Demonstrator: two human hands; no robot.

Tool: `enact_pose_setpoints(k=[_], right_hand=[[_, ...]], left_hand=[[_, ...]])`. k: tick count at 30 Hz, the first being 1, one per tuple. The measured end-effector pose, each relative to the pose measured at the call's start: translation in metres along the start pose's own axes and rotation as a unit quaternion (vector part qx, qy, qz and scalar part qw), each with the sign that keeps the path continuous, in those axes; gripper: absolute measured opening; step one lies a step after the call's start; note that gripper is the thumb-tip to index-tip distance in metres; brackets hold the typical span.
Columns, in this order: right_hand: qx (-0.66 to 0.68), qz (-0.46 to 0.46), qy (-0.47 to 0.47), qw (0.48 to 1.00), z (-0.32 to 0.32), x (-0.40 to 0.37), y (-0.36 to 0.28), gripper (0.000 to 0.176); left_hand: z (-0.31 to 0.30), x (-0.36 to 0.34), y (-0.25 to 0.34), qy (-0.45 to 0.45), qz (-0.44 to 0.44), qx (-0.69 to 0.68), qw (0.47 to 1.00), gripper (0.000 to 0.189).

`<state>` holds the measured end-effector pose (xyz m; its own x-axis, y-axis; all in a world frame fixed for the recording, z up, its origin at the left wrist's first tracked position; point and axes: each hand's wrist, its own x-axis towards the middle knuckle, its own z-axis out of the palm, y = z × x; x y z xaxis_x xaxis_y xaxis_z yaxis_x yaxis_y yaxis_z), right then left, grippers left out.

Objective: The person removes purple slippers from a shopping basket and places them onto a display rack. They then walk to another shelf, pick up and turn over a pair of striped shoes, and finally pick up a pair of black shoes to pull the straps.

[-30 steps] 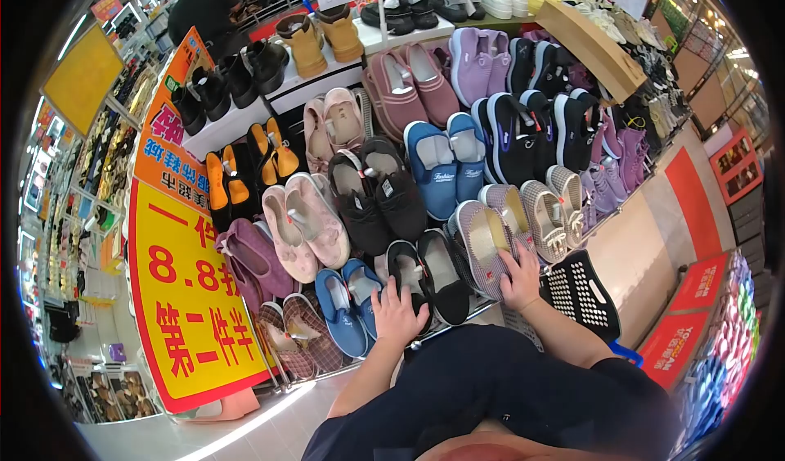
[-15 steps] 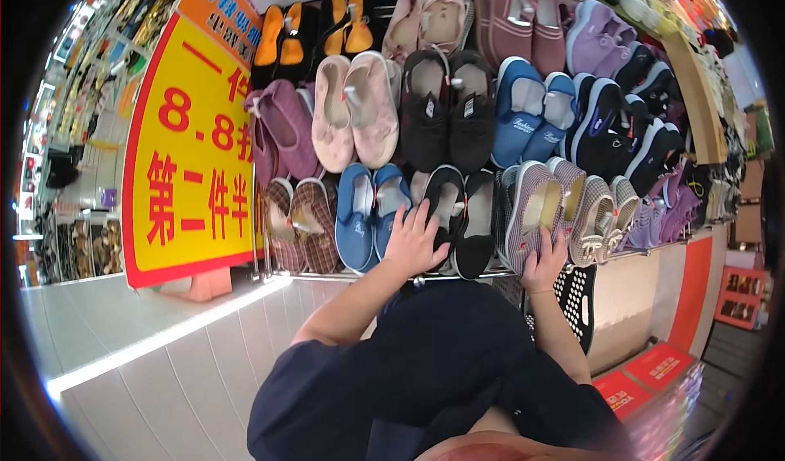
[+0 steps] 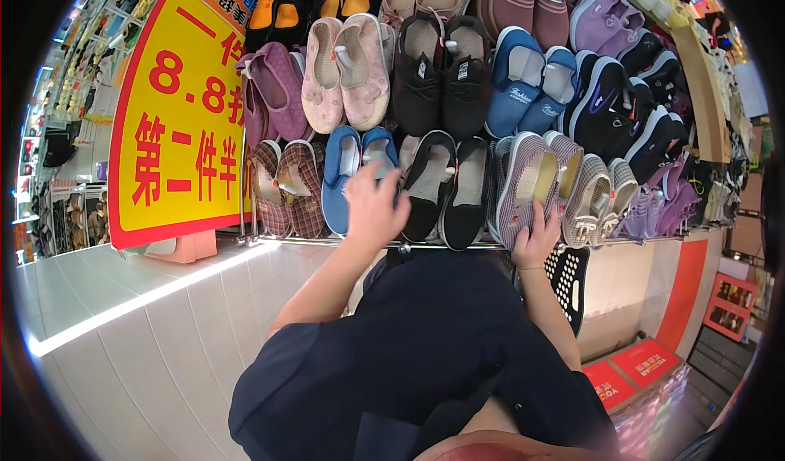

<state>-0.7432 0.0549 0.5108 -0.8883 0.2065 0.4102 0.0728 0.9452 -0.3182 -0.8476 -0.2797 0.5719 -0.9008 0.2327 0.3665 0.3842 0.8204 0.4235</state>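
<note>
My left hand [image 3: 374,209] is over the right shoe of a blue slip-on pair [image 3: 337,187] in the front row. Its fingers are spread and slightly blurred, with nothing held; contact with the shoe cannot be made out. Just right of it stands a pair of black slip-ons [image 3: 429,191] with grey insoles. My right hand [image 3: 537,238] is at the toe of a purple-grey checked slip-on shoe [image 3: 517,184], its fingers and thumb gripping the toe. Beside that hand sits a checked pair with small bows [image 3: 589,203].
Brown plaid shoes [image 3: 298,191] stand at the row's left end. Behind are pink floral shoes [image 3: 362,76], black lace-ups [image 3: 421,85] and blue lettered slip-ons [image 3: 513,85]. A yellow sale sign [image 3: 176,117] rises at left. A red box [image 3: 646,363] lies low at right.
My left hand has moved left from the black slip-ons to the blue pair. My right hand stays at the checked shoe. The shelf sits higher in view.
</note>
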Motion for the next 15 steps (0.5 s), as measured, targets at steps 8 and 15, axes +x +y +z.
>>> enact_pose_setpoints(k=[8, 15], right_hand=[[0.008, -0.003, 0.004, 1.000, -0.002, 0.003, -0.001, 0.062], [0.018, 0.000, 0.018, 1.000, -0.004, 0.003, -0.002, 0.061]], left_hand=[[0.008, 0.023, -0.050, -0.084, -0.163, 0.142, 0.973, 0.045], [0.011, 0.070, -0.049, -0.283, -0.203, 0.208, 0.914, 0.063]])
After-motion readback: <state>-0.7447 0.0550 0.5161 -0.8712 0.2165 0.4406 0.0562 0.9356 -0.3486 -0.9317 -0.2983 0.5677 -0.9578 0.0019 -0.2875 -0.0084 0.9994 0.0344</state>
